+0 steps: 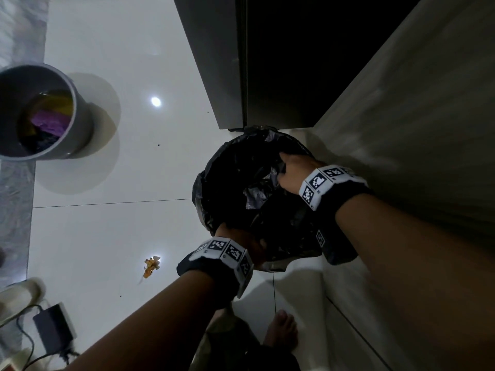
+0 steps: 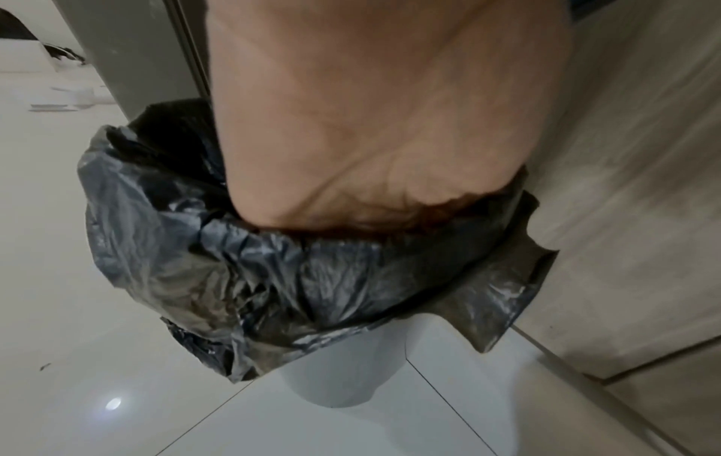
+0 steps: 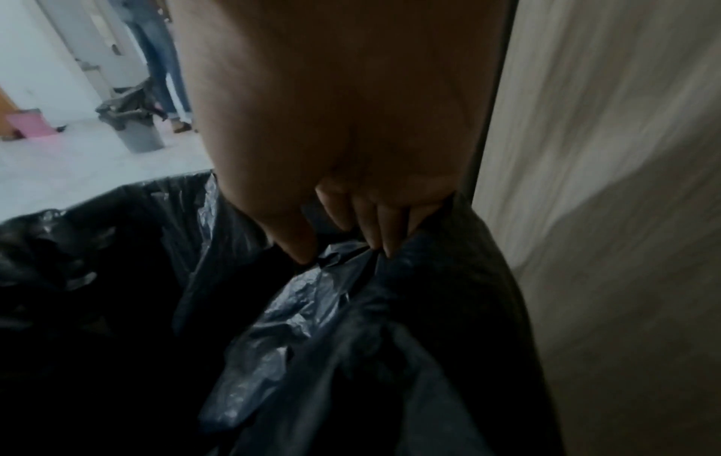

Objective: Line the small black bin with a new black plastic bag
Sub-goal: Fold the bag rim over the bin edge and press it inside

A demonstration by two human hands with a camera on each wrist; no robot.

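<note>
The small bin (image 2: 343,379) stood on the pale tiled floor (image 1: 112,236), crinkled black plastic bag (image 1: 241,167) over its rim. Left hand (image 1: 241,236): grip unseen. Right hand (image 3: 343,197) pinched a fold; it needed tucking down evenly.

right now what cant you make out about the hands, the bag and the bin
- Left hand fingers: hidden inside the black bag in head view; left wrist view shows only the palm.
- Bin: rim covered by the bag's fold.
- Bag's bottom: too dark in every view.
- Right hand grip: blurred and dim in right wrist view.
</note>
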